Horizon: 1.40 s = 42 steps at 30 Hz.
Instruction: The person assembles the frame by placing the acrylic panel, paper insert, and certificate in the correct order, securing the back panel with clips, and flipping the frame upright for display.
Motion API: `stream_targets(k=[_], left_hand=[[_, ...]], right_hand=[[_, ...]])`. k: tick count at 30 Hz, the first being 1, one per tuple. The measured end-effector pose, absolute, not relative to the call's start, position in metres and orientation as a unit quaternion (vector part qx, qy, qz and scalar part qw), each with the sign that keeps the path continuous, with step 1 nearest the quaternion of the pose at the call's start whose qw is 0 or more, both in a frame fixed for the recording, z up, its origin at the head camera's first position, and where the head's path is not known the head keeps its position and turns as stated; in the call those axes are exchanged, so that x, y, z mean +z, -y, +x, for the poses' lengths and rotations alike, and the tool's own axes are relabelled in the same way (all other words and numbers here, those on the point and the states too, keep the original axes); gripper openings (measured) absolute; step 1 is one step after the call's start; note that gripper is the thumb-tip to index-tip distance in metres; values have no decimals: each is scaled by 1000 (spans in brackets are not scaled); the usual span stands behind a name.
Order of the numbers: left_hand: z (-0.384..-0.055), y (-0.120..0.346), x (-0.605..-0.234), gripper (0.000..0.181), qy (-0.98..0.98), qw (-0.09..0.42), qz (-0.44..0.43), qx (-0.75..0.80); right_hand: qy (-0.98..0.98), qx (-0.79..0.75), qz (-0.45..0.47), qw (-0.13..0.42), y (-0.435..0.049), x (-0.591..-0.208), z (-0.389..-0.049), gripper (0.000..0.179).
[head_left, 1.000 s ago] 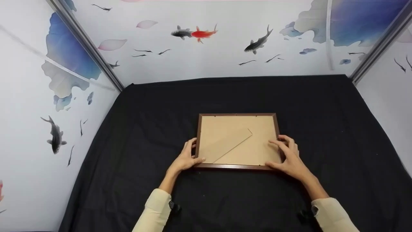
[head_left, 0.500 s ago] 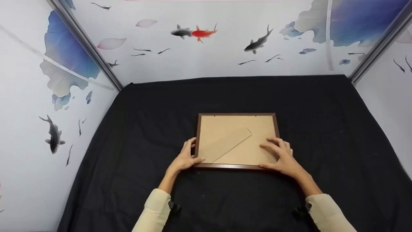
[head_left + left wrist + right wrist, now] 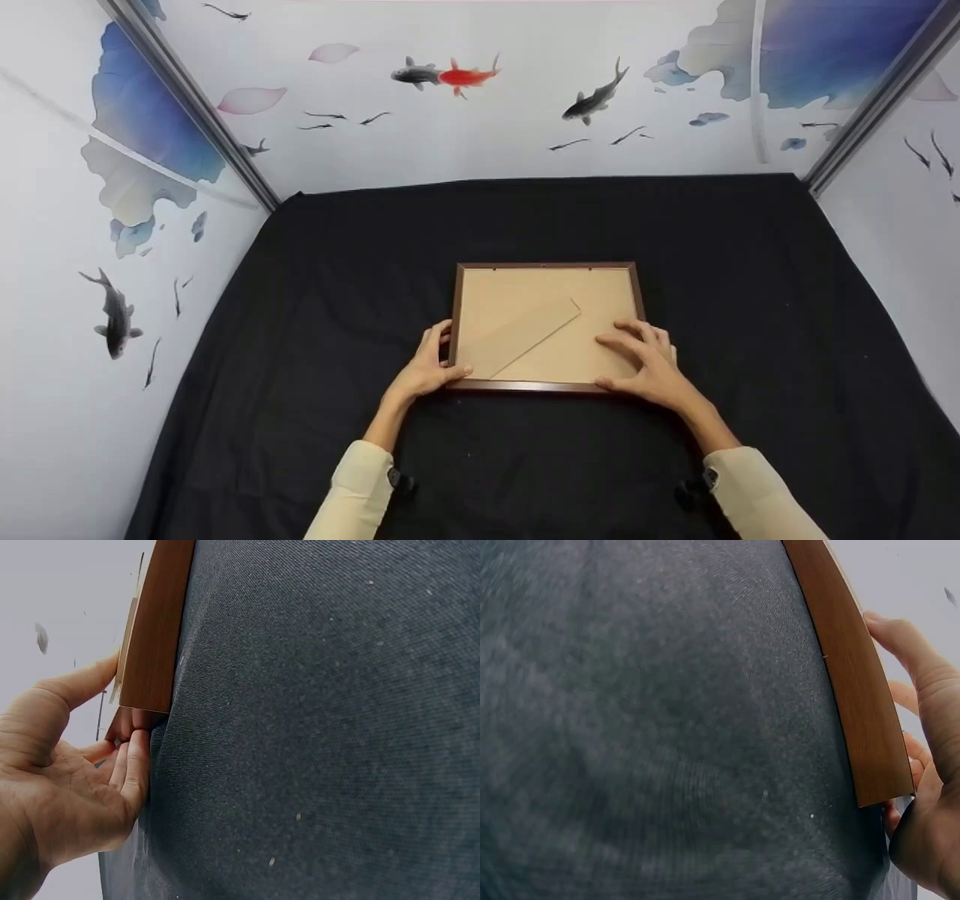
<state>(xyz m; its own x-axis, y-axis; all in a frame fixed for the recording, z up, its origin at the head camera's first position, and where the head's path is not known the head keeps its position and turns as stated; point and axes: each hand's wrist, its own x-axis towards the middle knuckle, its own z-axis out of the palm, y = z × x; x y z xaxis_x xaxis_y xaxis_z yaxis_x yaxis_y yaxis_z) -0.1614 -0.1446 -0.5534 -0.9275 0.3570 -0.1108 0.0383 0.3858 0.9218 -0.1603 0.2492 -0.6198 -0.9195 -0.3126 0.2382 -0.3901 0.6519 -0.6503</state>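
A picture frame (image 3: pixel 540 386) with a dark brown wooden rim lies face down on black cloth. Its tan backing board (image 3: pixel 607 289) faces up, and a flat easel stand (image 3: pixel 525 337) lies slantwise across it. At the near left corner my left hand (image 3: pixel 426 371) grips the frame, thumb on top and fingers against the side. My right hand (image 3: pixel 649 367) holds the near right corner: the thumb touches the near rim, while two fingers reach over the board. In the right wrist view, the thumb (image 3: pixel 904 641) meets the rim's upper edge. The frame's front is hidden.
Black cloth (image 3: pixel 360 285) covers the table, with small light specks on it. White panels with painted fish (image 3: pixel 592 101) and blue leaves enclose the back and both sides. Metal posts (image 3: pixel 187 97) stand at the back corners.
My right hand has slid left over the near right corner, its fingers now further over the board. The left hand keeps its hold. The head view has shifted slightly.
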Motion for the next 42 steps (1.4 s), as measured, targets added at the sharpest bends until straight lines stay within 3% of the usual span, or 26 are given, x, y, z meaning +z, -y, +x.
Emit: stream_targets(k=[4, 11, 27, 37, 42], left_hand=[[-161, 145, -553, 81, -818, 146, 124, 542], [-175, 153, -595, 88, -833, 139, 113, 524], [-173, 150, -593, 87, -846, 141, 121, 501], [-174, 150, -595, 88, -845, 157, 123, 497], [-171, 152, -589, 87, -837, 147, 122, 512]], right_hand=[[906, 376, 186, 48, -247, -617, -161, 64], [905, 388, 172, 26, -245, -610, -162, 64], [916, 379, 126, -23, -236, -598, -162, 65], [874, 436, 211, 31, -267, -618, -161, 67], [860, 468, 197, 40, -291, -619, -156, 67]])
